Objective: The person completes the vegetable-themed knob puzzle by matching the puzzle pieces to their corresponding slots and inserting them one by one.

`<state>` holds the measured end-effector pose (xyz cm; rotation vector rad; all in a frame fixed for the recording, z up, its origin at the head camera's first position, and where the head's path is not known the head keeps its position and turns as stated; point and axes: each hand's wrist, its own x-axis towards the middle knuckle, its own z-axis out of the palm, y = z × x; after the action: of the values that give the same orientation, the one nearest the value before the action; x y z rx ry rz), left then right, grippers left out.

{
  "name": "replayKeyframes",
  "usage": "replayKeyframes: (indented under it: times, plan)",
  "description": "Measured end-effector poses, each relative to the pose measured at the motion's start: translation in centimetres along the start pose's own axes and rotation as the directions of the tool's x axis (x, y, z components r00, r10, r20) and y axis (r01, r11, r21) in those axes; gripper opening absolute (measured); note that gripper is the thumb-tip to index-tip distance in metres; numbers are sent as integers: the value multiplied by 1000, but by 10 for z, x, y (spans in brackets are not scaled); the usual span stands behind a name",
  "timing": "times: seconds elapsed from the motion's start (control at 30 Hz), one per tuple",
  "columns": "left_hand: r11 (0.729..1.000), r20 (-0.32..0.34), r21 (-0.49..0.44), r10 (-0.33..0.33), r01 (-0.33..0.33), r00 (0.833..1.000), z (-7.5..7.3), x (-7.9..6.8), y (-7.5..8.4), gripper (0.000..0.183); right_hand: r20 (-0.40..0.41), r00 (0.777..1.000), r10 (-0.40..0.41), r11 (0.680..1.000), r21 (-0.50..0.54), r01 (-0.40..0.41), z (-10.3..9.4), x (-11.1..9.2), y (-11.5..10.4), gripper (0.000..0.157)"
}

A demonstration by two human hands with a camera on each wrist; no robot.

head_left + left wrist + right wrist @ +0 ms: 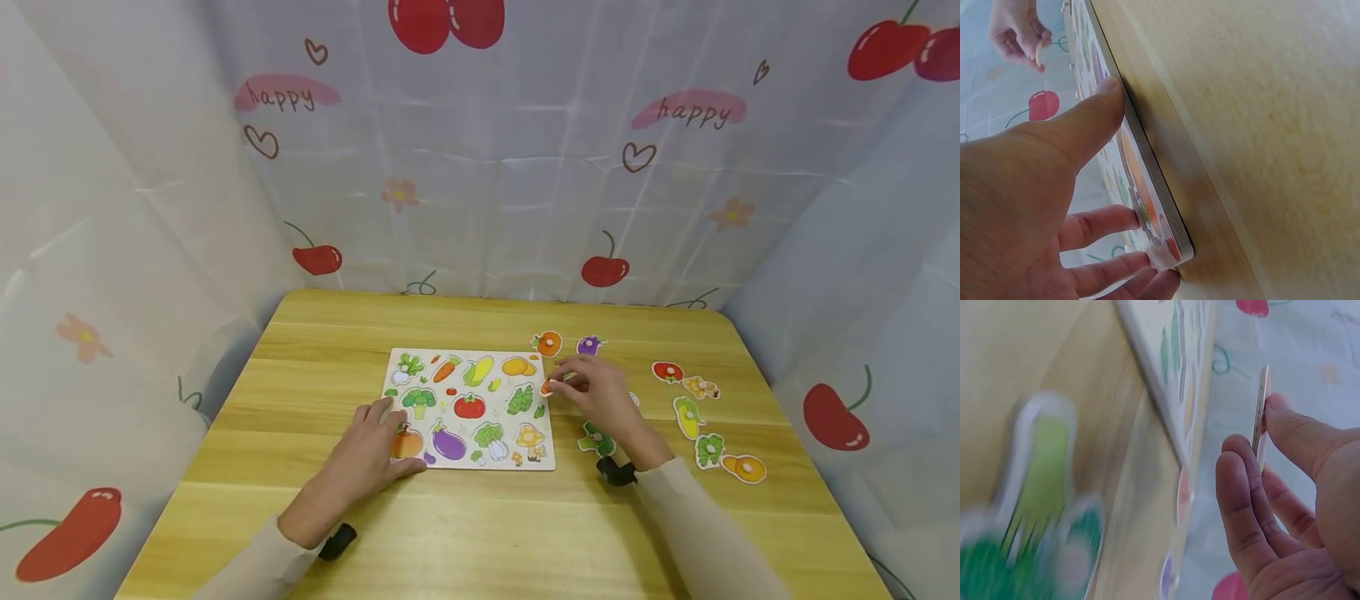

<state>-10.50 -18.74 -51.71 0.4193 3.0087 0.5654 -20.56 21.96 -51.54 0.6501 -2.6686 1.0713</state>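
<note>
A white vegetable puzzle board (pixel 472 458) lies flat on the table, printed with carrot, corn, tomato, eggplant and other pictures. My left hand (pixel 365 446) rests over its near left corner. In the left wrist view the thumb (pixel 1100 103) presses along the front edge, and the spread fingertips touch the board by the corner. Beyond the board's right edge, my right hand (pixel 596 396) pinches a thin orange puzzle piece (pixel 547 387) between thumb and fingers. The right wrist view shows this piece (pixel 1262 419) edge-on, raised and upright; its printed face is mostly hidden.
Behind the right hand lie a pumpkin piece (pixel 550 343) and an eggplant piece (pixel 590 345). A broccoli piece (pixel 597 440) is beside the right wrist. Farther right are tomato (pixel 667 372), mushroom (pixel 701 387), corn (pixel 687 417), leafy green (pixel 709 451) and potato (pixel 744 468) pieces. Printed curtains enclose the table.
</note>
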Motion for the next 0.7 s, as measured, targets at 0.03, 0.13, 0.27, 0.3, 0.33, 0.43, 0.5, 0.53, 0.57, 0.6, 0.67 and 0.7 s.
replayKeyframes:
  times: [0.03, 0.13, 0.27, 0.3, 0.33, 0.43, 0.5, 0.53, 0.57, 0.6, 0.67, 0.7]
  plan:
    - [1000, 2, -1, 0, 0, 1000, 0, 0, 0, 82, 0, 1000, -8, 1000, 8, 8, 4, 3, -3, 12]
    - [1000, 7, -2, 1, -1, 1000, -1, -1, 1, 82, 23, 1000, 3, 1000, 25, -4, 16, 13, -11, 12]
    - [1000, 4, 4, 8, -8, 1000, -2, -3, 2, 81, 71, 996, 59, 997, 48, -63, 31, 27, -25, 14]
    - [1000, 6, 3, 7, -7, 1000, -3, -3, 2, 82, 77, 995, 64, 996, 53, -68, 35, 31, -28, 14]
    - [1000, 6, 3, 9, -9, 1000, -3, -3, 2, 82, 82, 994, 70, 996, 55, -75, 39, 35, -32, 14]
    - [1000, 8, -1, 8, -8, 1000, -4, -3, 2, 83, 80, 995, 52, 997, 53, -56, 51, 46, -40, 14]
    - [1000, 9, -4, 5, -5, 1000, -3, -2, 2, 83, 75, 997, 29, 998, 48, -33, 60, 53, -44, 13]
    - [1000, 9, -4, 4, -4, 1000, -3, -2, 1, 83, 75, 997, 24, 998, 48, -27, 64, 57, -46, 13]
    - [1000, 9, -2, 5, -4, 1000, -3, -2, 1, 83, 77, 997, 18, 999, 48, -21, 68, 59, -48, 13]
    - [1000, 10, -1, 3, -3, 1000, -3, -2, 1, 83, 83, 996, 18, 998, 51, -22, 73, 63, -49, 13]
    - [1000, 10, 3, 4, -4, 1000, -2, -2, 1, 83, 94, 995, 28, 997, 63, -33, 82, 68, -54, 11]
    - [1000, 10, 5, 5, -5, 1000, -2, -2, 1, 83, 101, 994, 35, 997, 63, -41, 87, 71, -56, 11]
